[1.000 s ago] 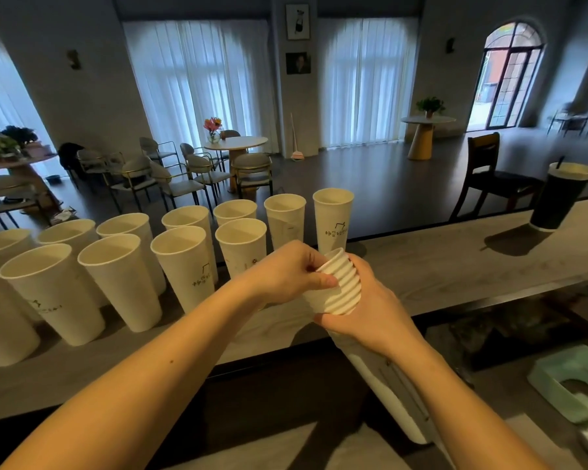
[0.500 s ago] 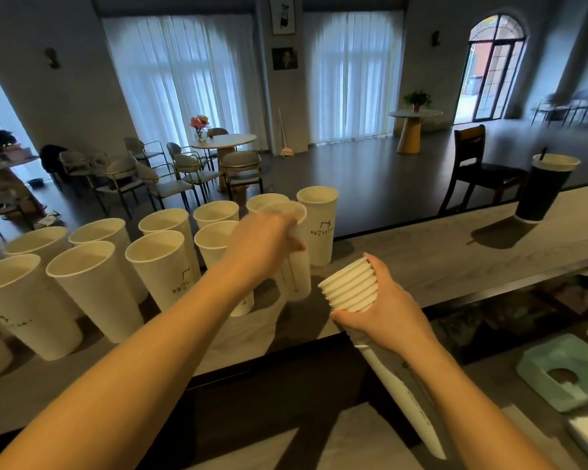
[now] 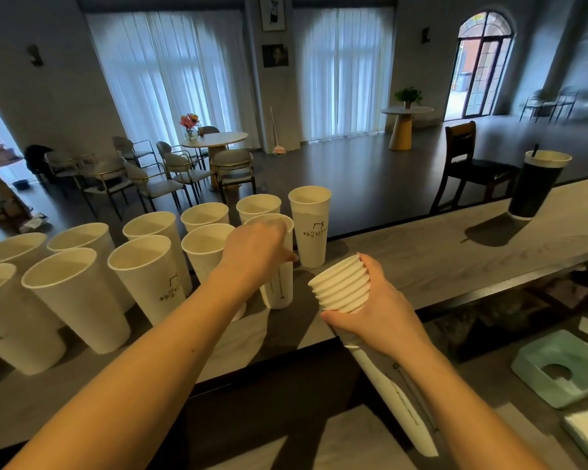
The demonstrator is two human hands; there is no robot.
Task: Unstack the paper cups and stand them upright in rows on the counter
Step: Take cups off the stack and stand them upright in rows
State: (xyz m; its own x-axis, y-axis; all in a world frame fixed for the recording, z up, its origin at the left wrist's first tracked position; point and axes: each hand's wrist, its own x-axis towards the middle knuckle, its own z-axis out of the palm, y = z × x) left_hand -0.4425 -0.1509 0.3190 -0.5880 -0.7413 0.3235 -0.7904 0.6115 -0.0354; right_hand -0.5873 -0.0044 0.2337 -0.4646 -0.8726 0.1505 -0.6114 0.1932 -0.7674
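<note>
At the centre of the frame the left hand is wrapped around the upper wall of a tall white paper cup, fingers curled closed on it; the cup stands upright with its base on the grey wood-grain counter. Just right of centre the right hand grips a nested stack of white paper cups, fingers closed round it below the layered rims; the stack tilts, its rims toward the upper left and its long body running down toward the lower right of the frame. Across the left half, other white paper cups stand upright in 2 rough rows. At the upper right a dark lidded drink cup with a straw stands on the counter, well apart from them.
</note>
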